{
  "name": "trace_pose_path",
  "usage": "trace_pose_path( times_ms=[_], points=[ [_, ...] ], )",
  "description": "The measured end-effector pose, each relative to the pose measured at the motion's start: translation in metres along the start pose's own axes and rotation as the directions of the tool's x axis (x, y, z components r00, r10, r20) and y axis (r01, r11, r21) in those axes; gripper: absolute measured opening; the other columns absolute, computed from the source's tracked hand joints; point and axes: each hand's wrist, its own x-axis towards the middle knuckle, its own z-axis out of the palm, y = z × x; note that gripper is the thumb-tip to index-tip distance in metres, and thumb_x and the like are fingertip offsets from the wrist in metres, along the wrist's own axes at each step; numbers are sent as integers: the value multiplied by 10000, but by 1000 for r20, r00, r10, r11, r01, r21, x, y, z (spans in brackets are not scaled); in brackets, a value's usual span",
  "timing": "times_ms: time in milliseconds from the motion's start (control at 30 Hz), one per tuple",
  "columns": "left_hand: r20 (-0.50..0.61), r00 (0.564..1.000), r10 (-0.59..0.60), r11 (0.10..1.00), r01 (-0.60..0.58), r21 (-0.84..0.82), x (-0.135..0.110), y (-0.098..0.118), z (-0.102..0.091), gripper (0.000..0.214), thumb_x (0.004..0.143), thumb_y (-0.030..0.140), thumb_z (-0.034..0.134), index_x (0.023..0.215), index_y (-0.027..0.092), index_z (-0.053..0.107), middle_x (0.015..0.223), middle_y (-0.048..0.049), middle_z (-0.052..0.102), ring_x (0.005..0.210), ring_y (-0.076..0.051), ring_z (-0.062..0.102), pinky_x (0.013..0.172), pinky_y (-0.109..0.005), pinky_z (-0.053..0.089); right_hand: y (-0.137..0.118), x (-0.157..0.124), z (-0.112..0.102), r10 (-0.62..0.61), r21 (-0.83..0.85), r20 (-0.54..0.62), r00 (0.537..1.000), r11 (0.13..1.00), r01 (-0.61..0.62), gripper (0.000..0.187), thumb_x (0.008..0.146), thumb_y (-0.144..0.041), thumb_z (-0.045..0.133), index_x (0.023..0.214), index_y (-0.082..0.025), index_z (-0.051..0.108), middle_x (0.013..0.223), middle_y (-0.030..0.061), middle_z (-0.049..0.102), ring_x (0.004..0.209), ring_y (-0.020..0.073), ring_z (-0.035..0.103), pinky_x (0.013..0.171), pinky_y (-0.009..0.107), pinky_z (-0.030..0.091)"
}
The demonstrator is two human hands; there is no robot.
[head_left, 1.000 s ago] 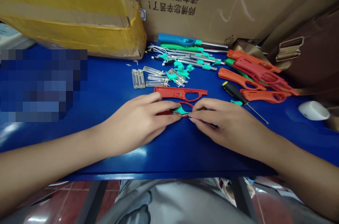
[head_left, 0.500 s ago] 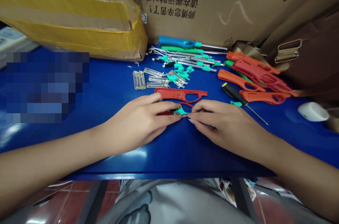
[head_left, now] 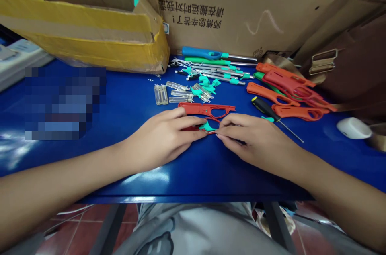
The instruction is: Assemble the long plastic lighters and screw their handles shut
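Note:
My left hand [head_left: 169, 136] lies over a red lighter casing half [head_left: 193, 128] on the blue table, its fingers closed on it and covering most of it. A teal trigger [head_left: 207, 127] sits inside the casing by the finger loop. My right hand [head_left: 251, 132] is closed in a pinch at the casing's right end, its fingertips on a thin metal piece [head_left: 212, 131] beside the trigger; the rest of that piece is hidden. Just behind lies the other red casing half [head_left: 196, 109], touched by neither hand as far as I can see.
Behind are clear fuel tanks [head_left: 181, 93], teal triggers [head_left: 208, 82], metal lighter tubes [head_left: 223, 73] and a blue lighter [head_left: 199, 52]. To the right lie orange casings [head_left: 271, 93], a screwdriver [head_left: 265, 110] and a white rounded object [head_left: 354, 127]. A yellow-taped carton [head_left: 105, 46] stands back left.
The view has shifted slightly, so the background sits a little lower. Both hands stay at the red casing half; the right fingertips have barely moved.

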Motion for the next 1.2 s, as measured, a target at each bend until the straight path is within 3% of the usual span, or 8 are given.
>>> trace_pose_path(
  times_ms=[367, 600, 800, 1067, 1200],
  points=[
    [15, 999, -41, 999, 41, 4, 0, -2, -1, 321, 1019, 189, 517, 1287, 220, 690, 1285, -91, 704, 1121, -250, 643, 951, -420, 567, 4, 0, -1, -32, -1, -28, 999, 999, 32, 237, 1004, -203, 535, 993, -188, 771, 1031, 57, 714, 892, 176, 691, 772, 296, 528],
    [-166, 974, -157, 979, 131, -159, 3, -11, -12, 268, 974, 285, 616, 1211, 197, 707, 1223, -77, 730, 1063, -214, 671, 942, -358, 540, 6, 2, 2, -32, 47, -20, 999, 998, 33, 234, 1005, -210, 539, 962, -177, 767, 1018, 61, 694, 900, 179, 679, 832, 317, 533],
    [-271, 922, -276, 960, 277, -39, 3, -36, -21, 255, 946, 264, 609, 1142, 155, 729, 1131, -87, 749, 1032, -240, 667, 938, -386, 527, 9, 3, 3, -40, 58, -44, 998, 997, 43, 235, 998, -202, 546, 970, -171, 777, 1018, 71, 694, 888, 187, 682, 819, 324, 543],
    [-290, 869, -401, 894, 440, 83, -3, -52, -28, 217, 914, 278, 630, 1031, 145, 755, 1033, -82, 737, 950, -249, 646, 859, -381, 523, 11, 1, 5, -84, 44, -81, 993, 995, 88, 269, 1008, -197, 523, 957, -166, 785, 993, 77, 709, 876, 193, 695, 799, 320, 551],
    [-218, 873, -436, 884, 461, 80, -5, -58, -26, 208, 895, 291, 655, 1003, 150, 763, 1000, -84, 719, 930, -253, 630, 846, -391, 515, 11, 1, 6, -81, 27, -83, 993, 996, 84, 278, 1007, -195, 520, 930, -169, 786, 978, 74, 703, 845, 190, 693, 781, 328, 552]
  ],
)
